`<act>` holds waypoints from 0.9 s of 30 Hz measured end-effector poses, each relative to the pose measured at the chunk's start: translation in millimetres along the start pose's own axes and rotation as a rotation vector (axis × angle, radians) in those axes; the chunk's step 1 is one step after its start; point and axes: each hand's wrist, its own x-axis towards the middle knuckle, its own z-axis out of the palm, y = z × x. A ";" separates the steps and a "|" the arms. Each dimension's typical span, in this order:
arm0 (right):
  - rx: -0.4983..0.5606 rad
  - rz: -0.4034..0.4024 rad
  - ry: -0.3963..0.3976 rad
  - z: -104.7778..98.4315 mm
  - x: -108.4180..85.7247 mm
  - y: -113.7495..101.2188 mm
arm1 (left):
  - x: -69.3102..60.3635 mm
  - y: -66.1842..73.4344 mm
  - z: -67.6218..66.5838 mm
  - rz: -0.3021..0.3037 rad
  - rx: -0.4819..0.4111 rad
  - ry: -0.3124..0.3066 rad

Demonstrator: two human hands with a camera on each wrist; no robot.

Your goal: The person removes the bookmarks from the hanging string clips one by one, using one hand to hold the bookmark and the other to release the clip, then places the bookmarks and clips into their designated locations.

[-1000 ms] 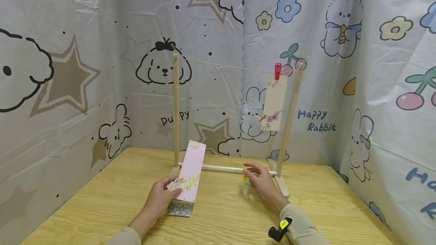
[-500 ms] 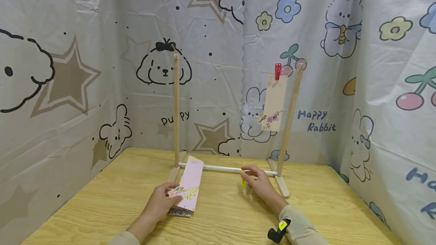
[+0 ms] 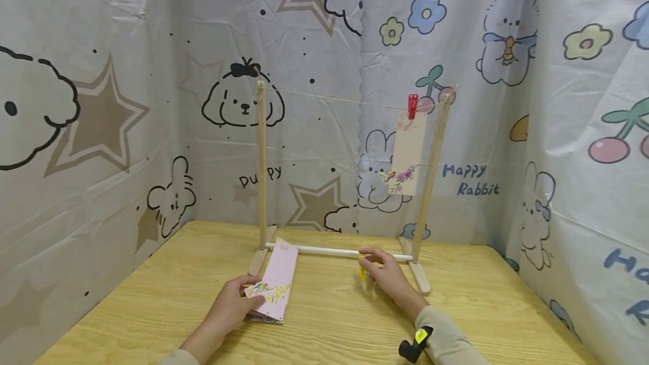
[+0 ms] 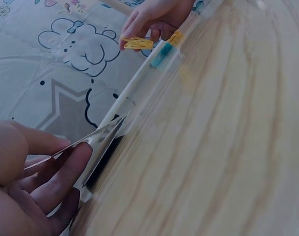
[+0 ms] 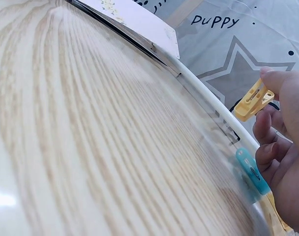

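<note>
My left hand [image 3: 228, 308] pinches a long pink bookmark [image 3: 279, 272] printed with a bird and yellow blossoms. Beneath it, the speckled edge of another flat piece [image 3: 267, 319] shows on the table. At the right, my right hand [image 3: 389, 276] pinches a yellow clothespin [image 5: 255, 101] between thumb and fingers. A teal clothespin [image 5: 252, 171] and a second yellow clothespin [image 4: 176, 38] lie below that hand. Up on the string [image 3: 329, 96], a red clothespin [image 3: 413, 107] holds a cream bookmark [image 3: 407, 154] with pink-purple flowers, near the right post.
A wooden rack stands at the back of the table [image 3: 324, 331], with a left post [image 3: 262, 168], a right post [image 3: 431, 185] and a white rod [image 3: 329, 251] low between them. Patterned curtains [image 3: 324, 27] enclose the table's back and sides.
The pink bookmark has come down in my left hand, closer to the table and over the speckled piece. My right hand has shifted slightly left with the yellow clothespin.
</note>
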 end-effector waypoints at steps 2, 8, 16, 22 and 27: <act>0.000 -0.001 -0.003 -1.3 -0.1 0.2 | 0.7 -0.9 -0.6 0.006 0.021 -0.005; -0.005 -0.008 -0.008 -3.1 0.9 -0.6 | 3.4 -2.6 -0.1 0.016 0.058 -0.014; -0.051 -0.005 -0.010 1.9 0.2 2.0 | 3.2 -2.9 -2.2 0.025 0.134 -0.020; -0.214 -0.066 -0.030 3.0 -0.2 6.8 | 1.8 -3.0 -1.6 0.035 0.183 -0.001; -0.330 -0.111 -0.022 3.1 0.7 10.3 | -1.2 -2.6 -0.7 0.044 0.158 -0.007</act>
